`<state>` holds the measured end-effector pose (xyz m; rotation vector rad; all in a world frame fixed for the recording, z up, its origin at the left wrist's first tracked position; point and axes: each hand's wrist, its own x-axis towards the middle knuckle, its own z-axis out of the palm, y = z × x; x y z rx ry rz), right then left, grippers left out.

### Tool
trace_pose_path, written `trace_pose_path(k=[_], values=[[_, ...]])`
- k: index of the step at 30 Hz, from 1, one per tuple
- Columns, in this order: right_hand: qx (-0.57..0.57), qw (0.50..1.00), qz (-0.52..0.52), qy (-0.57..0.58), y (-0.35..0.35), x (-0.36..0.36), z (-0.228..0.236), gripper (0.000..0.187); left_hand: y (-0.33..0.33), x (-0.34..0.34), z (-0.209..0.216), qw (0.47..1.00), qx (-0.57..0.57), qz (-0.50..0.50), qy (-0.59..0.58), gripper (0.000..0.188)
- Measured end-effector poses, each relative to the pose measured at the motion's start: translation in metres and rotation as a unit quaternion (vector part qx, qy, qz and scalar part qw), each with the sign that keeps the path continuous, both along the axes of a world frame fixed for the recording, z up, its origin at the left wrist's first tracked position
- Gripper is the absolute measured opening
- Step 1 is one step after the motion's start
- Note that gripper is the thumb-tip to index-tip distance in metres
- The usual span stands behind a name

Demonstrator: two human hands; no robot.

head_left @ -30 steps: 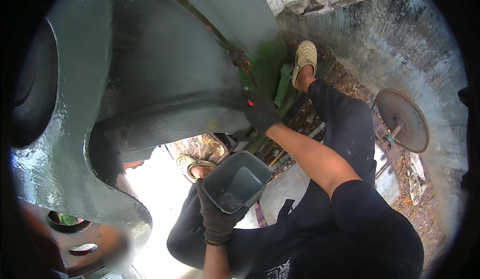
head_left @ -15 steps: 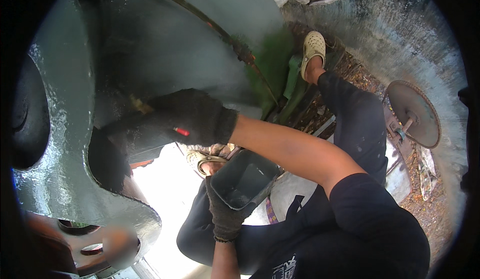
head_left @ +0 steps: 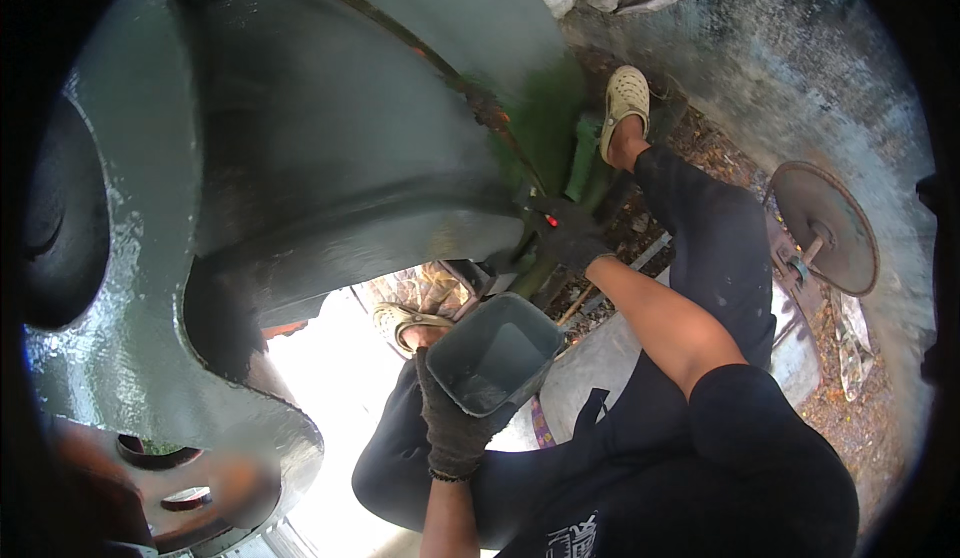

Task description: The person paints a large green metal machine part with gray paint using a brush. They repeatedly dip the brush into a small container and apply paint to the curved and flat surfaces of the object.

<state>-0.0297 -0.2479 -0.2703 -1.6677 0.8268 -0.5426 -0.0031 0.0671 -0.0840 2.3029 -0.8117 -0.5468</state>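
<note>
My left hand (head_left: 457, 428), in a dark knitted glove, is closed around the side of a rectangular plastic tub (head_left: 490, 303), with grey-green paint inside. Farther right, my right hand (head_left: 572, 235), in a black glove, grips a paintbrush whose red handle end (head_left: 551, 221) sticks out of the fist. Its bristles are hard to make out against the metal. That hand is at the lower right end of a large curved grey-green metal panel (head_left: 340, 128), glossy in parts. A dark, rusty rod (head_left: 440, 63) crosses the panel down toward my fist.
At the left stands a glossy painted metal piece (head_left: 150, 338) with a wavy edge, above a rusty part with round holes (head_left: 190, 468). A round disc (head_left: 825, 228) on a stem is at the right, near a weathered wall (head_left: 800, 68). Dry leaves (head_left: 715, 148) lie on the ground.
My right hand has swung from the left part of the panel to its lower right end, still with the paintbrush. My left hand and the tub have hardly moved.
</note>
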Motion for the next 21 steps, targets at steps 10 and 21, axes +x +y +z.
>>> trace_pose_path(k=[10,21], values=[[-0.01,0.999,0.019,0.033,-0.001,-0.004,0.004,0.036,-0.009,-0.006,0.013,1.0,-0.021,0.001,-0.02,0.149],[0.02,0.996,0.081,0.042,-0.001,-0.005,0.012,0.038,-0.018,-0.011,0.026,0.997,-0.051,-0.039,-0.042,0.109]])
